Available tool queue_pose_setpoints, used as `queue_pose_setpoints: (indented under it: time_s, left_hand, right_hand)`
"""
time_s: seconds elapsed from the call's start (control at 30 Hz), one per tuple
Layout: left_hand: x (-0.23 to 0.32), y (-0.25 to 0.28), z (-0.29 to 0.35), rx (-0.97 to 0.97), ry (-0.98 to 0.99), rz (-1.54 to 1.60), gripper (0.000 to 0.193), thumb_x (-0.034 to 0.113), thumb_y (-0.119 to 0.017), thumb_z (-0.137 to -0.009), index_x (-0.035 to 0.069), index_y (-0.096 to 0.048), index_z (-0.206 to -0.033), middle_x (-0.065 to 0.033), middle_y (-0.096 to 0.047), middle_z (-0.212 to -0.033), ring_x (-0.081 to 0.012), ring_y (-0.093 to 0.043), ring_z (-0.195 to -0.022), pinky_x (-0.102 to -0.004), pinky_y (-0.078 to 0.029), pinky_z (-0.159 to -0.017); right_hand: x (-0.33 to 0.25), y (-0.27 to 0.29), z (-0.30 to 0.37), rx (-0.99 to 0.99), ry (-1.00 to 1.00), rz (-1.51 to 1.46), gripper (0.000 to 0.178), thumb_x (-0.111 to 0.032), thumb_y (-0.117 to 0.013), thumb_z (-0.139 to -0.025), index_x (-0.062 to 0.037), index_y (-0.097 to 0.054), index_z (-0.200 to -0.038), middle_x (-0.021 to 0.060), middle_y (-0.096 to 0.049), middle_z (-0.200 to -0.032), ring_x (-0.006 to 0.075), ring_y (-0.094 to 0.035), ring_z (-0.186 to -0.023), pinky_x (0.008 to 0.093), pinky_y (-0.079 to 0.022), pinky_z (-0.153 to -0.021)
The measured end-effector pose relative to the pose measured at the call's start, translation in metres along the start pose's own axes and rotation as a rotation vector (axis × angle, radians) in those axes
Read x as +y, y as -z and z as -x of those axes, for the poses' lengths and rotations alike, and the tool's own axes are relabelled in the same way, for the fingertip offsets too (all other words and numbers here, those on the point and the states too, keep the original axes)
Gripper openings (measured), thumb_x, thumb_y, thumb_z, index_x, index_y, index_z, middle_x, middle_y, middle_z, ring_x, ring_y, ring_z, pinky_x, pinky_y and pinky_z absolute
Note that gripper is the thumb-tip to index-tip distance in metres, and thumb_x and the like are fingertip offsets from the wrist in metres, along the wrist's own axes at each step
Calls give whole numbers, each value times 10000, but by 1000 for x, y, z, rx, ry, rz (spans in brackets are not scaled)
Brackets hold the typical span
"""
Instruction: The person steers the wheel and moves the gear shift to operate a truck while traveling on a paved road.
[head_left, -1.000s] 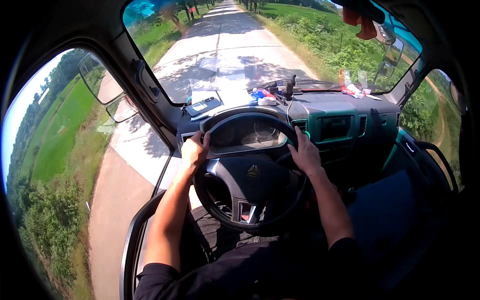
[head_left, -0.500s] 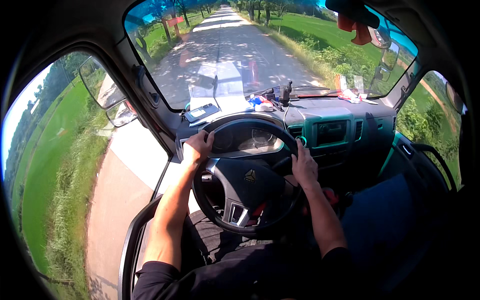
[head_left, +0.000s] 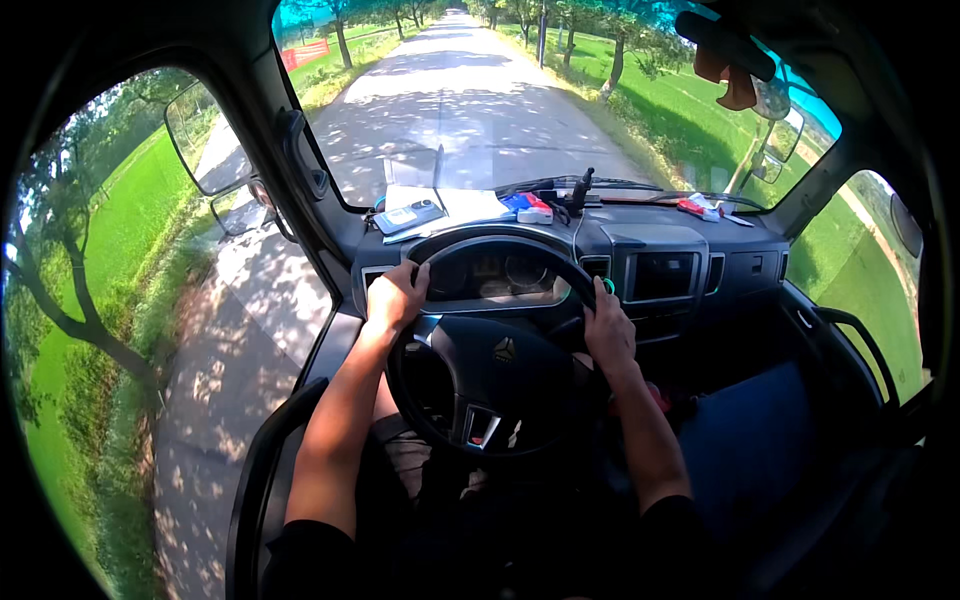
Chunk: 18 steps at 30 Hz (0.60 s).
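A large black steering wheel (head_left: 497, 455) with a dark centre pad fills the space in front of me. My left hand (head_left: 397, 296) is closed round its upper left rim, thumb up along the inner side. At the upper right of the rim, my right hand (head_left: 608, 325) is wrapped round it, the fingers partly hidden behind the wheel. Behind the wheel sits the instrument cluster (head_left: 490, 277), in shade. Both forearms reach up from the lower edge, bare below dark sleeves.
On the dashboard lie papers (head_left: 470, 207), a phone-like device (head_left: 409, 216), a red, white and blue packet (head_left: 527, 208) and a black holder (head_left: 581, 190). A dark screen (head_left: 662, 275) sits right of the wheel. Through the windshield a tree-lined road (head_left: 455, 110) runs ahead; a mirror (head_left: 208, 137) hangs outside left.
The roadside has shifted past the cab: a tree now shows through the left window, and dappled shade covers the road. Both hands keep their places on the wheel.
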<state>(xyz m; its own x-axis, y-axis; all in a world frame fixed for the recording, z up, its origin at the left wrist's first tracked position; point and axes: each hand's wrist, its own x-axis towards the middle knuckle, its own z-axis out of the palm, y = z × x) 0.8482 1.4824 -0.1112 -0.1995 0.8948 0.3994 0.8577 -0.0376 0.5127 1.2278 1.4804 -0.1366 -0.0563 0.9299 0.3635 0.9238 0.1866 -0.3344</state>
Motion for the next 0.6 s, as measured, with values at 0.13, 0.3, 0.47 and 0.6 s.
queue_pose_setpoints:
  time_s: [0.13,0.3,0.47,0.6]
  left_hand:
    - [5,5,7,25,-12,-1,426,426,-546,-1029,40,-720,-980,-212,-740,-894,-423,-710,-874,-507,-543,-827]
    - [-1,6,8,30,-8,31,414,426,-555,-1023,49,-726,-1016,-222,-742,-904,-422,-715,-888,-500,-548,-816]
    - [-2,5,12,42,-3,27,380,390,-576,-1013,42,-728,-1003,-204,-746,-911,-404,-721,-882,-478,-554,-818]
    - [-4,-1,13,80,-37,53,357,363,-606,-997,28,-731,-998,-206,-747,-913,-386,-732,-879,-449,-564,-829]
  right_hand:
    - [4,-5,-3,37,44,-3,644,-210,-656,-969,-140,-400,-1556,187,-643,-1150,391,-686,-1026,492,-570,-836]
    - [3,-5,-5,64,67,-28,634,-231,-660,-970,-155,-417,-1551,164,-652,-1159,380,-689,-1027,493,-574,-831]
    - [5,-11,-3,72,76,22,645,-240,-667,-965,-165,-415,-1554,153,-656,-1138,360,-694,-1024,481,-579,-845]
    - [11,-13,-6,56,84,18,643,-246,-648,-983,-157,-393,-1567,179,-646,-1172,399,-685,-1018,500,-576,-848]
